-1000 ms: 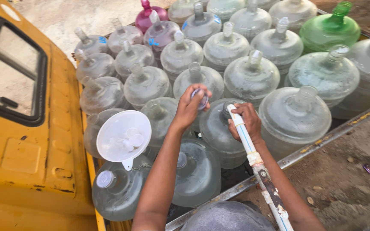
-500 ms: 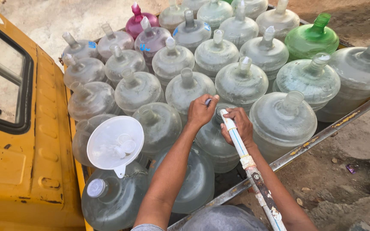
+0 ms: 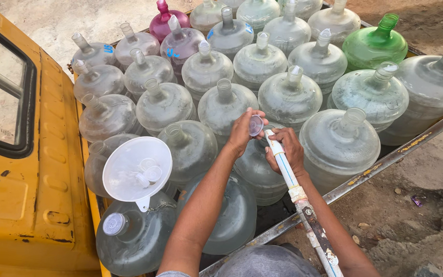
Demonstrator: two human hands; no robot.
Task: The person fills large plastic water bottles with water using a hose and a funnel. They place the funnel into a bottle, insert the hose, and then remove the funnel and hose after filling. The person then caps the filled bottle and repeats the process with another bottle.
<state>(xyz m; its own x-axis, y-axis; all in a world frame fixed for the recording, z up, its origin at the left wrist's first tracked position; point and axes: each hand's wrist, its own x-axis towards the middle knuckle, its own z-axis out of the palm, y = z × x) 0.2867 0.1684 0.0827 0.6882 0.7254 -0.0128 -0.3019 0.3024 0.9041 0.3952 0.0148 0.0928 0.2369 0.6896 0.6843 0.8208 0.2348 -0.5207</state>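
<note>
uncapping a jug (image 3: 256,169): left hand (image 3: 242,132) pinching the cap (image 3: 256,125), right hand (image 3: 285,151) wrapped round the pipe (image 3: 283,166). next, likely: cap aside, pipe into neck.

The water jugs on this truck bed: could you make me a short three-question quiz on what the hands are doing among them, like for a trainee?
1. True or false: the left hand holds a small clear cap above a jug's neck.
2. What does the right hand grip? A) the white funnel B) the white pipe C) the green jug
3. Fill in: the funnel lies on top of the jugs next to the ______ vehicle door.

Key: 1 true; 2 B; 3 yellow.
</note>
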